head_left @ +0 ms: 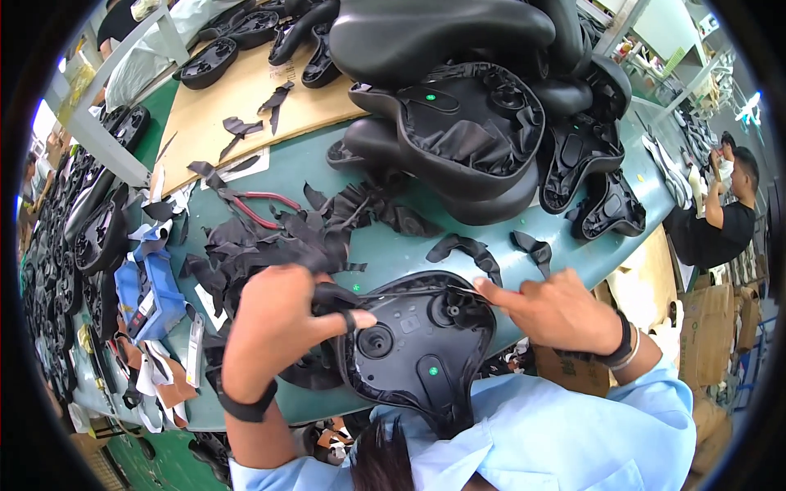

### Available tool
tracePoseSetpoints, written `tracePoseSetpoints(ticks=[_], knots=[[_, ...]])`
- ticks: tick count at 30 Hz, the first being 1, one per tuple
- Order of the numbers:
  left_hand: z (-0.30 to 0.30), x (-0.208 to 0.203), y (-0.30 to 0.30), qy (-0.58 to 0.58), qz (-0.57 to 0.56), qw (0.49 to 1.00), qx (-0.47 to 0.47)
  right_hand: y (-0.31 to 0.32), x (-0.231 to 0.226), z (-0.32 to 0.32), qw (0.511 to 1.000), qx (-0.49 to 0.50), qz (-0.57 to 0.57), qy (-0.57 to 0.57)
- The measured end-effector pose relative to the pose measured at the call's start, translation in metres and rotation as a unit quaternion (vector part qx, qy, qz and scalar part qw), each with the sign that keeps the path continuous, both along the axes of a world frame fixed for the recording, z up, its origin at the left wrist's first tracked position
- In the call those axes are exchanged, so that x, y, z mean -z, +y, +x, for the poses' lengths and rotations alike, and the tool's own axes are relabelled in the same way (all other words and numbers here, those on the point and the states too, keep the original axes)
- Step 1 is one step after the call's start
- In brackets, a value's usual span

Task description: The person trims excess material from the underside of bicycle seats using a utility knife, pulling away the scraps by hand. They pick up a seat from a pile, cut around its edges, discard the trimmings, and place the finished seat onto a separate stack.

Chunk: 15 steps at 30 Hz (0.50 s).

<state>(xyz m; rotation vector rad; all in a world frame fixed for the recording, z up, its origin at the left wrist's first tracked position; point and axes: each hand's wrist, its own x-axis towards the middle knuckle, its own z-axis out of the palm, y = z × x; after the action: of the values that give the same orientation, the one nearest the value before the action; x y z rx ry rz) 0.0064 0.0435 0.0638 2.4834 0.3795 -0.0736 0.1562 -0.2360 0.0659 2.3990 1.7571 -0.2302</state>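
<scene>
An upturned black bicycle saddle (417,344) lies underside up at the near edge of the green table (393,245), its narrow nose toward me. My left hand (282,323) grips the saddle's left rim, thumb lying across the plastic base and fingers bunching the black cover material. My right hand (557,311) pinches the cover edge at the saddle's upper right rim, index finger pointing left along it. Both wrists wear dark bands.
A heap of black saddles (475,106) fills the table's far side. Black cover offcuts (278,237) and red-handled pliers (258,209) lie left of centre, beside a brown board (221,106). A blue tool (160,290) sits at left. Another person (720,213) works at far right.
</scene>
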Motion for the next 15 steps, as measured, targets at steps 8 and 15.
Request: tracePoseSetpoints(ticks=[8, 15], knots=[[0.040, 0.035, -0.033, -0.111, -0.464, 0.879, -0.007, 0.018, 0.013, 0.024, 0.992, -0.115, 0.050, 0.026], [0.044, -0.015, -0.024, -0.562, -0.505, 0.589, -0.287, -0.029, 0.024, -0.035, 0.986, 0.067, 0.108, 0.112]])
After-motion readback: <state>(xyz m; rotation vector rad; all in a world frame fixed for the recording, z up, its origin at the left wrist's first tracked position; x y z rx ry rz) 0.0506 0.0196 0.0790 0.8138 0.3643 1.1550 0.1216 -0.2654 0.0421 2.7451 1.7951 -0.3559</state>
